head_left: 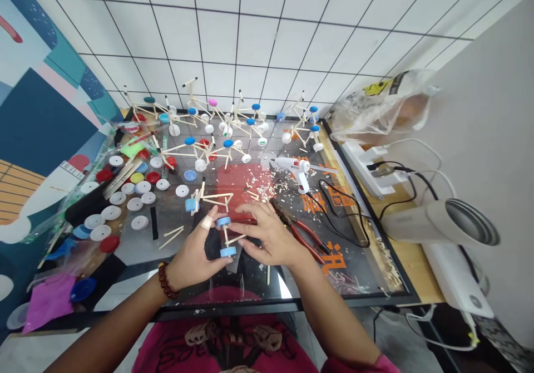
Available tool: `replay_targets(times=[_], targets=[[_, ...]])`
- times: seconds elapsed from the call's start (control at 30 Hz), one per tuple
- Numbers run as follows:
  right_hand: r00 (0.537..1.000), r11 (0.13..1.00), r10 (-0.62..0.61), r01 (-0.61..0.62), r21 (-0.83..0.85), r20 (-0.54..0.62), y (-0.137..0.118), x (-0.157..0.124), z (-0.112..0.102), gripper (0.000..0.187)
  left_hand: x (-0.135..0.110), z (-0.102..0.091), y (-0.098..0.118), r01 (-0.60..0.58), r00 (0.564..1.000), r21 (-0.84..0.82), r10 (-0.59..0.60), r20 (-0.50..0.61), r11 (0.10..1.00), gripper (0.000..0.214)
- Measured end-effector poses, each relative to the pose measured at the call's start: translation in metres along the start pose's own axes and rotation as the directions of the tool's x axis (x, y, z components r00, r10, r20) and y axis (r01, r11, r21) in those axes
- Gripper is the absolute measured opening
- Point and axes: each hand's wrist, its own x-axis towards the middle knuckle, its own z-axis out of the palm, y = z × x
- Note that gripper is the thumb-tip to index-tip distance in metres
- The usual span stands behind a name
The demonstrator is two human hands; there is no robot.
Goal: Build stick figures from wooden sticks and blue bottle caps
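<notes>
Two light blue bottle caps (227,251), joined like a pair of wheels by a short wooden stick, are between my hands. My left hand (194,253) grips the caps, thumb at the near one and fingers at the far one. From the right, my right hand (271,234) pinches a thin wooden stick (237,240) that meets the axle. Just beyond stands a stick frame (217,196) with another blue cap (192,204) at its left end. Pliers with red handles (306,236) lie by my right wrist. Two loose sticks (172,236) rest left of my left hand.
Several small stick bicycles with cap wheels (228,143) line the back. Loose caps (134,204) crowd the left side. A white glue gun (294,167) lies right of centre, its black cord (346,217) looping rightward. A power strip (371,170) sits at the right edge.
</notes>
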Motion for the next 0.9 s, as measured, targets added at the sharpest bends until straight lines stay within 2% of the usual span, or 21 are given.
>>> replay_targets(times=[0.33, 0.43, 0.53, 0.63, 0.73, 0.83, 0.9], targets=[[0.998, 0.999, -0.021, 0.023, -0.034, 0.059, 0.0010, 0.0002, 0.0015, 0.042, -0.0018, -0.0003, -0.0007, -0.003, 1.000, 0.009, 0.003, -0.018, 1.000, 0.110], [0.999, 0.999, -0.035, 0.035, -0.009, 0.016, 0.0008, -0.0003, 0.0019, 0.042, -0.0011, -0.0005, -0.0002, -0.026, 0.999, -0.004, 0.026, -0.031, 1.000, 0.108], [0.995, 0.999, -0.028, 0.030, 0.028, -0.092, -0.0006, -0.0003, 0.0025, 0.033, -0.0006, -0.0010, 0.0006, -0.031, 0.998, -0.011, 0.030, -0.047, 0.999, 0.107], [0.967, 0.995, 0.071, -0.050, 0.092, -0.243, -0.0018, 0.0004, 0.0025, 0.021, -0.0010, -0.0012, 0.0010, -0.025, 0.997, -0.038, 0.023, -0.067, 0.999, 0.105], [0.918, 0.974, 0.202, -0.152, 0.168, -0.342, -0.0011, 0.0016, 0.0025, 0.016, -0.0017, -0.0007, 0.0007, -0.020, 0.997, -0.083, 0.013, -0.081, 0.996, 0.103], [0.873, 0.939, 0.315, -0.229, 0.256, -0.372, 0.0013, 0.0027, 0.0031, 0.002, -0.0025, 0.0004, -0.0001, -0.016, 0.996, -0.105, 0.008, -0.085, 0.994, 0.102], [0.870, 0.927, 0.342, -0.250, 0.280, -0.354, 0.0031, 0.0027, 0.0036, 0.011, -0.0030, 0.0012, -0.0010, -0.022, 0.996, -0.115, 0.012, -0.088, 0.993, 0.101]])
